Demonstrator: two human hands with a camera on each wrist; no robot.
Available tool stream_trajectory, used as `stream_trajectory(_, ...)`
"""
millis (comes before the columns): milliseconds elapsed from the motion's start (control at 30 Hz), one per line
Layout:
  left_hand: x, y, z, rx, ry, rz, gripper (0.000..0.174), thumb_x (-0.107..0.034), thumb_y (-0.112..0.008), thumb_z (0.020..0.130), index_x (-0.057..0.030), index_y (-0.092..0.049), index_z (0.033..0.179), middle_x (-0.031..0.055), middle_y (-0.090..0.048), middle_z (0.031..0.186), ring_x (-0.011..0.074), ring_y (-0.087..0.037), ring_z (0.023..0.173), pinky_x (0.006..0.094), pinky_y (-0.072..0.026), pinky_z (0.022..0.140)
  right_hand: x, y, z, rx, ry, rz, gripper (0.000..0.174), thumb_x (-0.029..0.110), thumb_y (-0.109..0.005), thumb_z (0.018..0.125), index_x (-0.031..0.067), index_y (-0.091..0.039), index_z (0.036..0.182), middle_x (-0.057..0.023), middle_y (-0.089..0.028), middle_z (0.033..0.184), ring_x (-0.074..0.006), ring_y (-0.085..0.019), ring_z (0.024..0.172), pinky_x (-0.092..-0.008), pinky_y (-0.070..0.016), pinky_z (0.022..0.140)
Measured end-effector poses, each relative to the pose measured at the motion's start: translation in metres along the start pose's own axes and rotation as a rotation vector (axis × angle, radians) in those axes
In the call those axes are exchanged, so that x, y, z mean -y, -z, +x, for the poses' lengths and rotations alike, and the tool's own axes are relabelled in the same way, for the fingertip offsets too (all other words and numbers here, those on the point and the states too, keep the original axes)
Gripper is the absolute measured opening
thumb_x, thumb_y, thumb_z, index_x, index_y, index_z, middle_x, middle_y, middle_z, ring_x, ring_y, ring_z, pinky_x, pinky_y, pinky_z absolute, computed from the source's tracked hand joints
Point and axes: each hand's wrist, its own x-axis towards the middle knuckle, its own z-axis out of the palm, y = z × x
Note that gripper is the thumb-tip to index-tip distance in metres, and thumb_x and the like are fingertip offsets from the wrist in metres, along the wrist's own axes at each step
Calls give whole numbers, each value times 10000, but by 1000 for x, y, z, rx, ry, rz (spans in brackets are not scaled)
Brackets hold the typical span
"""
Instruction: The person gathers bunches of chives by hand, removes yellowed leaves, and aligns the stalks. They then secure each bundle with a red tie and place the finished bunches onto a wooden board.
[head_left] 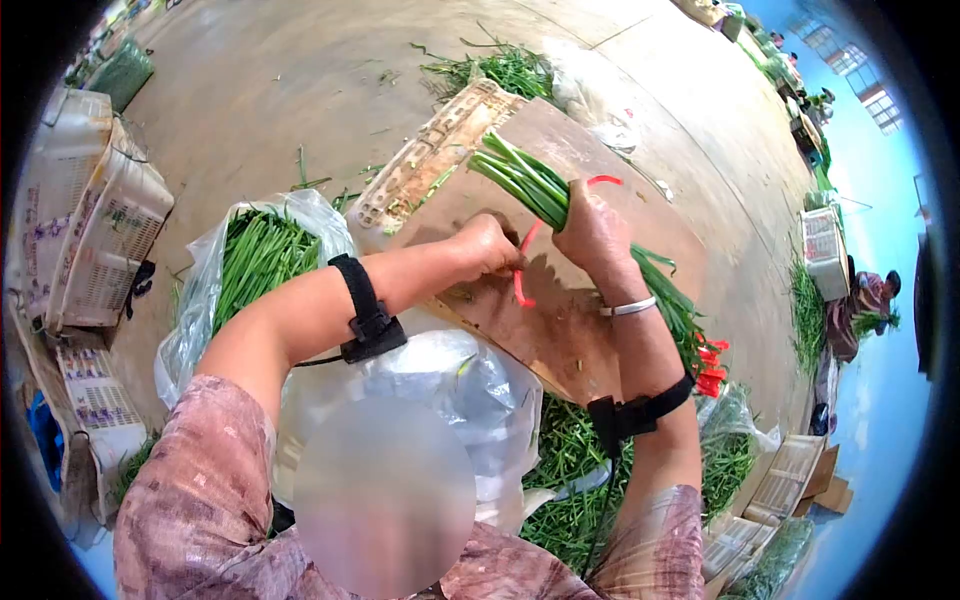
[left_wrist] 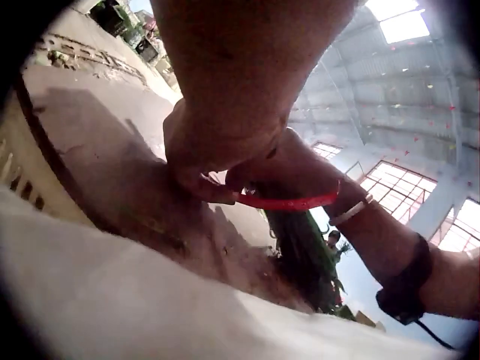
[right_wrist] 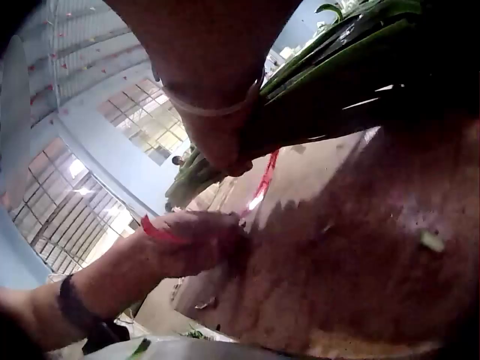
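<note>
"What's that in the right hand?"

"A bunch of long green stalks, gripped round the middle, fingers curled tight. It's held just above the brown board, slanting across it (there's a pale bracelet on that wrist, by the way)."

"And the left hand?"

"Pinching a red strip. From here it runs taut from the fingertips across to the bunch, and a loose end hangs past the fingers. The two hands are near each other but apart."

"What's round about?"

"A pale, dirty crate along the board's far edge. A clear plastic bag of green stalks beyond the left forearm. More cut greens are heaped below the board's near edge, and a cluster of red strips shows beside the right forearm."
</note>
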Motion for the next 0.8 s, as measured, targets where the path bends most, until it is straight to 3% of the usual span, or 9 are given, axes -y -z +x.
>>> stream_trajectory(67,-7,-2,-4,4,-47,-28,158,18,-692,632,46,-593,751,72,-582,695,161,-581,625,284,-507,513,0,-21,9,-28,40,11,394,142,-621,688,-8,-452,1010,-238,-595,885,-387,-603,828,-473,-480,709)
stream_trajectory(167,-7,0,-1,-41,-108,391,236,-65,-733,610,63,-602,760,98,-607,708,147,-589,624,314,-497,520,3,-35,17,-28,108,-143,389,139,-628,671,-1,-480,1003,-217,-564,957,-371,-568,912,-453,-474,738)
stream_trajectory(300,-6,3,-4,-18,-95,358,318,-170,-759,604,40,-608,788,146,-623,733,204,-620,659,343,-500,576,1,-28,19,49,137,-140,408,156,-641,661,17,-490,1013,-205,-551,961,-361,-556,926,-456,-468,742)
stream_trajectory(400,-32,9,-33,-109,-501,644,335,-309,-666,730,-20,-598,884,196,-585,867,354,-570,837,412,-451,758,-3,-32,21,12,166,-81,453,212,-672,652,42,-493,1032,-207,-539,968,-371,-548,935,-472,-460,744)
stream_trajectory(500,-48,19,-12,-409,-1076,760,419,-325,-592,793,-50,-528,1102,153,-521,1114,325,-504,1034,391,-399,887,-12,-45,29,-6,206,-18,544,263,-694,651,14,-472,1081,-198,-545,992,-360,-548,941,-452,-457,779)
stream_trajectory(533,-40,21,5,-593,-1180,1091,471,-394,-538,816,-53,-515,1141,147,-489,1200,328,-462,1112,428,-362,940,-8,-38,25,-11,209,3,638,282,-719,633,1,-446,1137,-196,-551,1010,-362,-548,949,-434,-462,784)
stream_trajectory(633,-9,34,54,-104,-743,692,507,-439,-512,810,-105,-510,1192,128,-481,1236,286,-401,1197,500,-259,1002,10,-21,22,134,138,-16,782,333,-752,609,62,-382,1242,-216,-544,1061,-375,-550,951,-442,-469,775)
stream_trajectory(700,-5,28,59,-227,-745,893,470,-417,-517,806,-108,-525,1160,115,-515,1191,296,-429,1167,470,-258,1012,8,-24,22,165,122,-1,907,441,-731,619,80,-299,1330,-231,-507,1155,-384,-516,1025,-458,-446,810)
stream_trajectory(800,6,32,55,-287,-873,944,513,-454,-503,819,-66,-505,1154,122,-533,1118,292,-457,1122,487,-237,1008,18,-16,2,139,132,-45,891,286,-716,666,34,-222,1364,-244,-415,1252,-386,-398,1161,-431,-345,949)
